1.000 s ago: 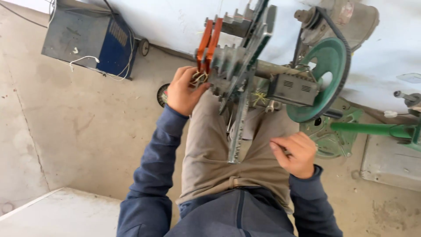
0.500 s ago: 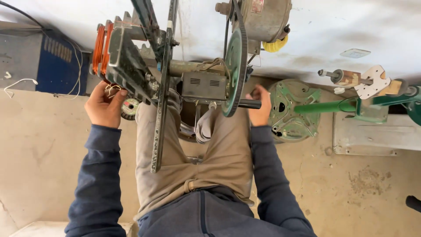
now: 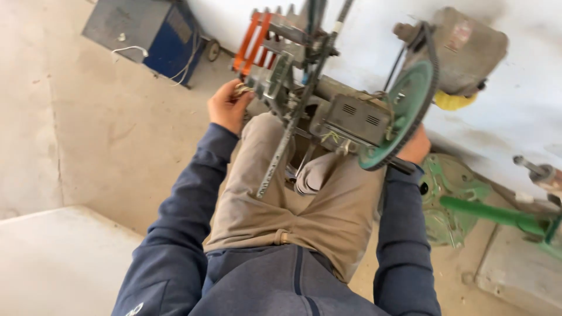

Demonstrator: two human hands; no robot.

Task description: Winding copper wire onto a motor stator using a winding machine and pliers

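Right hand [image 3: 414, 147] now behind green wheel [image 3: 404, 114]

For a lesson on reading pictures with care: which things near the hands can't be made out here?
Head view only:
- Right hand: mostly hidden behind the green wheel; its grip cannot be told.
- Small metal piece at the left hand: blurred, too small to tell.
- Orange frame top: cut off by the upper edge.

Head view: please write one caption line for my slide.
Left hand grips the grey machine frame; right hand sits behind the green belt wheel.
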